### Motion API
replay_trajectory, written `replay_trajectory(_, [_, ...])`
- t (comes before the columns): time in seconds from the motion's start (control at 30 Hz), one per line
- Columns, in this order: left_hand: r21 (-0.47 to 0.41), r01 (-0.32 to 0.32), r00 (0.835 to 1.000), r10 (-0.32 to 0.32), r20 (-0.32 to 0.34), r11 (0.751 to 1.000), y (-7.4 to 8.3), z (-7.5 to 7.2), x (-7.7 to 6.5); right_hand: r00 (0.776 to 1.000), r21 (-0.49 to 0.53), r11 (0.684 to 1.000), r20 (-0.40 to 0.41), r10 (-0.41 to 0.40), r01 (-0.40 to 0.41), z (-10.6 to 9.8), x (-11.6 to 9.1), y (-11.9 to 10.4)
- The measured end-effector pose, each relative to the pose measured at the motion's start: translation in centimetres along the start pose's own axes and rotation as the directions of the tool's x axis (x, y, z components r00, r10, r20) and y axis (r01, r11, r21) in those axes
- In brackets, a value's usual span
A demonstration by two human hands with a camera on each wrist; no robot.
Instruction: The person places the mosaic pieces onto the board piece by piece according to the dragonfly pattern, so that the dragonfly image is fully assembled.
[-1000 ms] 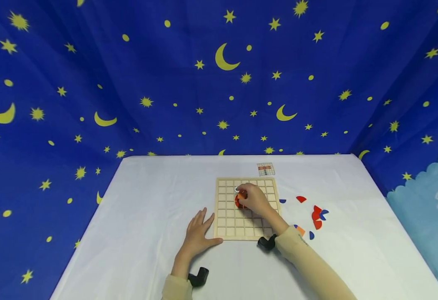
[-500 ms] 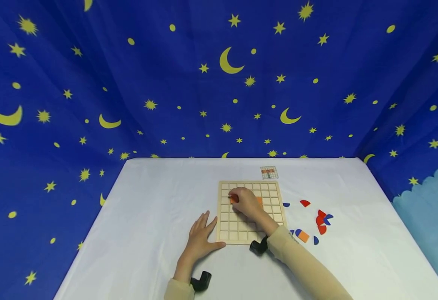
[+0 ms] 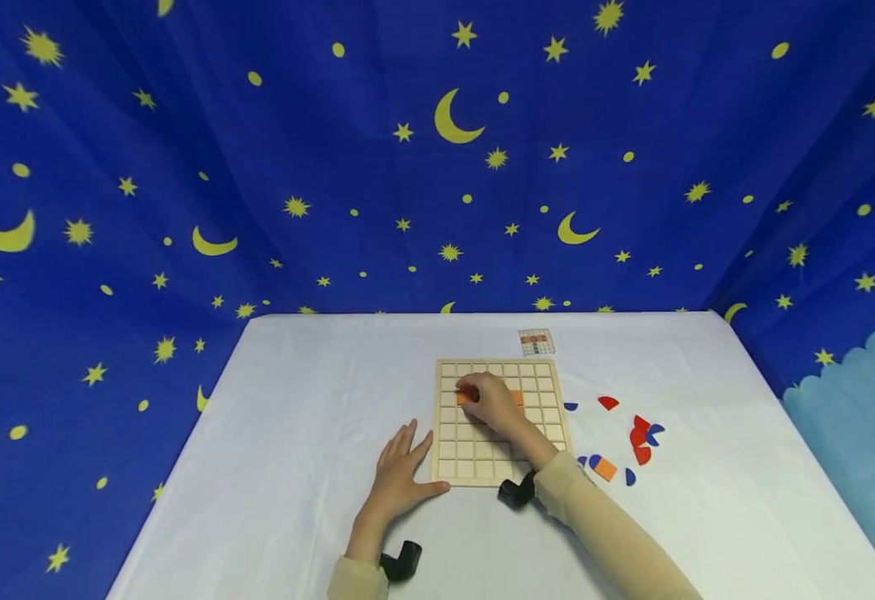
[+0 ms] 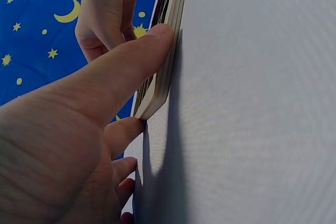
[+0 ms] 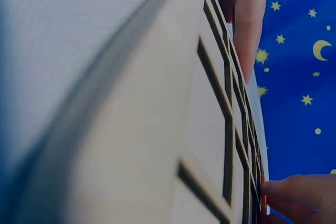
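A wooden grid board (image 3: pixel 475 468) lies flat on the white table. Over its upper left part, my right hand (image 3: pixel 499 407) pinches an orange tile (image 3: pixel 463 399) at a grid square; the right wrist view shows the fingertips on its edge. Another orange tile (image 3: pixel 517 398) shows just right of that hand, while the squares under the palm are hidden. My left hand (image 3: pixel 400 479) rests spread at the board's lower left corner. In the left wrist view, its thumb (image 4: pixel 142 45) lies on the frame and the index fingertip touches the corner.
Right of the board lie several red pieces (image 3: pixel 641 437), blue half-round pieces (image 3: pixel 630 477) and an orange square (image 3: pixel 606 469). A small pattern card (image 3: pixel 537 342) is behind the board. A blue star-patterned curtain (image 3: pixel 377 167) hangs behind the table.
My right hand has moved left across the board from the red and orange pieces near its middle to the upper left squares. The left hand stays at the corner.
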State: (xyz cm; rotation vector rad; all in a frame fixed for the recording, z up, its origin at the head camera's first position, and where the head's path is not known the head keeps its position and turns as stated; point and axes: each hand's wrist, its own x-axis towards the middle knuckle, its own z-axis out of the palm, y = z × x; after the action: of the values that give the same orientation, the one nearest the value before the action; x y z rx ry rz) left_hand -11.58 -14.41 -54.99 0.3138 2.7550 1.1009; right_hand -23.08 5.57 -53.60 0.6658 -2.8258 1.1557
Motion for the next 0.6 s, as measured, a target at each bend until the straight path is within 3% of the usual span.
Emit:
replay_trajectory(0.17, [0.002,0.005,1.0,-0.005,0.0,1.0,0.1,-0.1,0.0,1.0,0.179,0.984,-0.014,0.001,0.002,-0.2,-0.5,0.4])
replay_trajectory(0.37, [0.013,0.003,1.0,-0.003,-0.001,1.0,0.3,-0.1,0.0,0.996,0.363,0.932,-0.084,0.004,0.027,-1.1,-1.5,0.8])
replay_trajectory(0.6, [0.011,0.016,1.0,-0.016,-0.005,1.0,0.3,0.0,0.1,0.983,0.415,0.909,-0.151,0.105,-0.033,-3.6,-4.0,0.5])
